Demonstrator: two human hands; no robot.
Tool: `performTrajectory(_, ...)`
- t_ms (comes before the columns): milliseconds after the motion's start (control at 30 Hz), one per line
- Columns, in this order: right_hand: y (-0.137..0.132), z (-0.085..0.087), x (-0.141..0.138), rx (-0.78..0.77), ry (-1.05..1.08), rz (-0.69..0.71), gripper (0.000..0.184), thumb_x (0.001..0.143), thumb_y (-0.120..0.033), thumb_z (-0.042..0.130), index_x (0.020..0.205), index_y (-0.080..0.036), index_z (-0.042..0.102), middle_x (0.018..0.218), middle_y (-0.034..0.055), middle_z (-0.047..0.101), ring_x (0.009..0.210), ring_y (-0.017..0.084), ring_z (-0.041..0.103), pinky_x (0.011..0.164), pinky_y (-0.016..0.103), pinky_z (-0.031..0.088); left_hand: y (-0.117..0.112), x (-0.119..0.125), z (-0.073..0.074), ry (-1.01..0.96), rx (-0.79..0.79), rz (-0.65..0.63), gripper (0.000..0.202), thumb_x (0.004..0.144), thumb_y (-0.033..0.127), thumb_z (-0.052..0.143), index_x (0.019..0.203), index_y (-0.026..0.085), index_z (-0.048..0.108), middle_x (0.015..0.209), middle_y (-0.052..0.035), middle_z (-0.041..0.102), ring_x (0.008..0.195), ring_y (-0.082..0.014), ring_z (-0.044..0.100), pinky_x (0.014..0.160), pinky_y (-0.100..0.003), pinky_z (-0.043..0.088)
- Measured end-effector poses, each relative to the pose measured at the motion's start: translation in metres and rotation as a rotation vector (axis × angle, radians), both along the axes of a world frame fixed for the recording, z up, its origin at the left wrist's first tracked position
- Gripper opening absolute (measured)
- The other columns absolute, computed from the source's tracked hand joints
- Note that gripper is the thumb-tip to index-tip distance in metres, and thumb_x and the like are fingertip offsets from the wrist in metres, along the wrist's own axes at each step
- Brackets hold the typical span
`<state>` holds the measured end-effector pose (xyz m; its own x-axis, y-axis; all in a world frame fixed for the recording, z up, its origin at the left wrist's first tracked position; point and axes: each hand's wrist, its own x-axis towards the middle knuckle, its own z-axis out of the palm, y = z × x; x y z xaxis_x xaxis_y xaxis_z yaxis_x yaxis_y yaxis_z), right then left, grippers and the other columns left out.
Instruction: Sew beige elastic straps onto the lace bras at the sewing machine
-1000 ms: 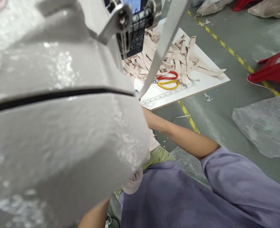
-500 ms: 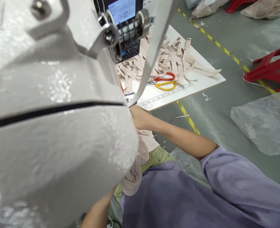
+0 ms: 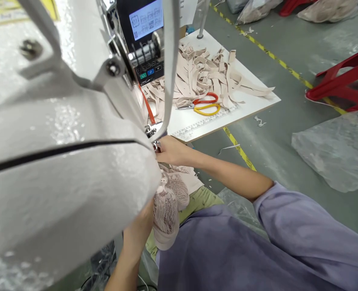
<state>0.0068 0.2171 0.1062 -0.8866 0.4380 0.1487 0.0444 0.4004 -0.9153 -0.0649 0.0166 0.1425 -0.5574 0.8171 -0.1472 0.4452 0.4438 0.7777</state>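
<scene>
A beige lace bra (image 3: 166, 210) with moulded cups hangs below the needle area of a white sewing machine (image 3: 75, 173). My right hand (image 3: 172, 151) is beside the presser foot (image 3: 156, 146), its fingers closed on the upper edge of the bra; the fingertips are partly hidden. Lower down, my left hand (image 3: 142, 224) is against the bra's left side, and the machine head covers its fingers. A pale elastic strip (image 3: 170, 68) runs down from above to the presser foot.
On the white table (image 3: 251, 106) lie a heap of beige fabric strips (image 3: 203, 76), scissors with red and yellow handles (image 3: 207, 108) and a printed ruler scale (image 3: 209, 123). A control panel (image 3: 147, 24) stands behind the machine. Red stools (image 3: 342, 81) and plastic bags (image 3: 336, 151) are on the floor.
The view has shifted, so the machine sits further left and more of both hands and the lace shows. My right hand stays near the presser foot.
</scene>
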Motion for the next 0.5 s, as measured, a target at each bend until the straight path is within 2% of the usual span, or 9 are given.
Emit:
performTrajectory(267,0.000,-0.002,-0.001,-0.008,0.038,0.004,0.013,0.080,-0.018,0.057,0.074,-0.019,0.046,0.079,-0.0009,0.048,0.073,0.013,0.045,0.065,0.027,0.035,-0.001,-0.003,-0.002,-0.002,0.007,-0.013,0.034,0.092,0.040,0.057,0.119,0.027,0.075,0.120,-0.0071,0.074,0.120,-0.0284,0.066,0.101,-0.037,0.054)
performTrajectory(500,0.005,-0.008,-0.003,0.045,0.042,0.028,0.011,0.077,-0.011,0.058,0.076,-0.018,0.049,0.079,-0.0008,0.048,0.079,0.014,0.047,0.069,0.026,0.035,0.001,0.000,-0.011,0.012,-0.003,0.064,0.031,0.093,0.039,0.058,0.111,0.023,0.077,0.115,-0.0056,0.077,0.114,-0.0258,0.070,0.096,-0.034,0.057)
